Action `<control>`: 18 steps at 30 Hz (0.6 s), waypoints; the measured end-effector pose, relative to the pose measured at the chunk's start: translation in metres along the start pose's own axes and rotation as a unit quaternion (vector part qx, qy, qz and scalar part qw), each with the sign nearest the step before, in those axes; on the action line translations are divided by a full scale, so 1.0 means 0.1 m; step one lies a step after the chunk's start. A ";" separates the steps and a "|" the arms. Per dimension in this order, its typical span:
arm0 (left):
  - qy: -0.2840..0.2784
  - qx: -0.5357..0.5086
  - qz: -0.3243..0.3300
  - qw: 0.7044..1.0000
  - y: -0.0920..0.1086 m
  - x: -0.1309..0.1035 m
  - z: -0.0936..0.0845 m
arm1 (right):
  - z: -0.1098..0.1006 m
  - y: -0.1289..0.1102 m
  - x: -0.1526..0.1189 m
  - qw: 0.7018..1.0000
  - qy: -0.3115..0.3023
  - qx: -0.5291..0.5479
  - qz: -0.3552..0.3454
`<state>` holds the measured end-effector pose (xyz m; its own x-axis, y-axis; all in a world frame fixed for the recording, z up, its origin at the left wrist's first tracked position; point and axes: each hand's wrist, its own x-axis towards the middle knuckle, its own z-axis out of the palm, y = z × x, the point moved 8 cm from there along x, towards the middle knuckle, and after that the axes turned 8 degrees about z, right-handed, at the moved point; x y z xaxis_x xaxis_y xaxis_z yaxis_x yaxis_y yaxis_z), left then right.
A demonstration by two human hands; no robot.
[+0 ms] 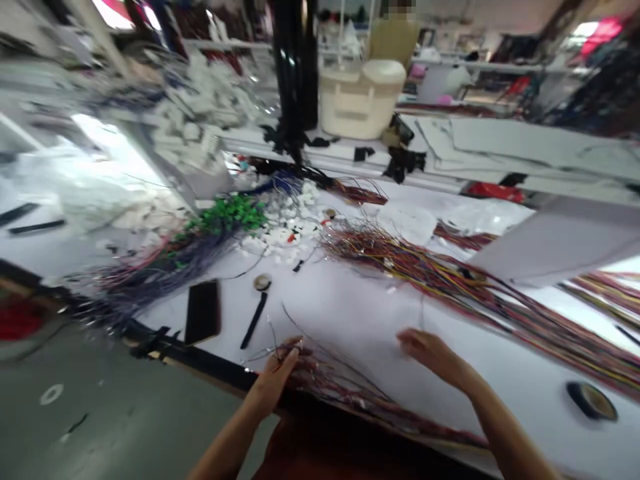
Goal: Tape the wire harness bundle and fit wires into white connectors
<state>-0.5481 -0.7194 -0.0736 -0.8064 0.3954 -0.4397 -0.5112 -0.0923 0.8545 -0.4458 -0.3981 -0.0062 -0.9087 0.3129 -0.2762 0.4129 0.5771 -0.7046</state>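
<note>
My left hand (277, 377) rests on a bundle of thin coloured wires (350, 393) that lies along the near edge of the white table (350, 313); its fingers pinch the wire ends. My right hand (433, 353) hovers palm down just over the table, fingers loosely curled, a little right of the bundle, and whether it holds a wire is too blurred to tell. The whole picture is motion-blurred.
A big sheaf of coloured wires (475, 280) runs across the table to the right. Purple wires with green connectors (230, 215) lie at left, white connectors (287, 230) beside them. A dark phone (203, 311), a watch (257, 303) and a tape roll (593, 400) lie nearby. A person stands far behind.
</note>
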 end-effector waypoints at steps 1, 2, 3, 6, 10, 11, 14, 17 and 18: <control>-0.001 -0.002 0.014 1.000 0.06 0.01 0.04 | -0.02 0.26 -0.11 0.999 -0.003 -0.004 0.033; -0.002 -0.002 0.026 1.000 0.12 0.01 0.08 | -0.06 0.47 -0.23 0.999 0.006 -0.007 0.054; -0.006 0.003 0.037 0.999 0.18 0.01 0.13 | -0.10 0.65 -0.35 0.998 0.016 -0.010 0.065; -0.034 0.080 0.066 0.994 0.39 -0.01 0.17 | -0.26 1.00 -0.69 0.994 0.083 -0.015 0.076; -0.227 0.362 0.024 0.904 0.88 -0.13 0.11 | -0.45 1.27 -1.01 0.979 0.177 -0.049 0.089; -0.270 0.416 0.016 0.868 1.11 -0.17 0.08 | -0.46 1.30 -1.06 0.976 0.188 -0.053 0.091; -0.190 0.452 0.158 0.857 2.41 -0.07 0.11 | -0.46 1.29 -1.17 0.975 0.200 -0.047 0.088; -0.029 0.358 0.359 0.861 3.87 0.14 0.38 | -0.39 1.15 -1.21 0.979 0.193 -0.031 0.060; -0.004 0.312 0.389 0.867 4.22 0.25 0.50 | -0.37 1.10 -1.21 0.979 0.195 -0.026 0.047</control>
<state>-0.7688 -0.7026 0.2895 -0.8322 0.4413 0.3356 0.4476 0.1775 0.8764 -0.2879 -0.3446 -0.0255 -0.7786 0.6246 -0.0609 0.5056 0.5668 -0.6505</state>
